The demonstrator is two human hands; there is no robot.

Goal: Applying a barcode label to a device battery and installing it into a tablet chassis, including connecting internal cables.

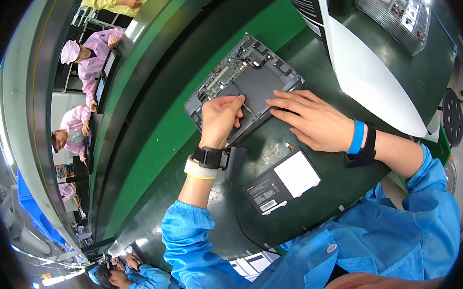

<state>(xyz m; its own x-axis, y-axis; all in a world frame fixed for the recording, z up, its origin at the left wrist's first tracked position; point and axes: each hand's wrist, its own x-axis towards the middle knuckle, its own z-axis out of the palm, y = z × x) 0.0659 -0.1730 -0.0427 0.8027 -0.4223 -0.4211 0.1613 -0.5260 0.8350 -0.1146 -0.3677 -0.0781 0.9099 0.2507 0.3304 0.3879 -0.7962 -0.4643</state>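
An opened dark-grey device casing (262, 84), likely a tablet or laptop shell, lies tilted ahead of me, its circuit board (225, 77) exposed along the far left side. Over the casing's near left part, my left hand (220, 118) is closed in a pinch; whatever its fingertips hold is too small or hidden to name. My right hand (315, 119) rests with fingers stretched out at the casing's near right edge, holding nothing. Closer to me, a flat black battery (266, 191) with a white panel and a short connector lead (290, 147) lies on the bench.
Dark green bench (320, 213) carries everything. A large white curved sheet (373, 83) stands at the right, beside stacked clear trays (396, 12) of small parts. A green-and-black conveyor line (150, 117) runs along the left. Several co-workers sit across it, with another person (139, 282) at lower left.
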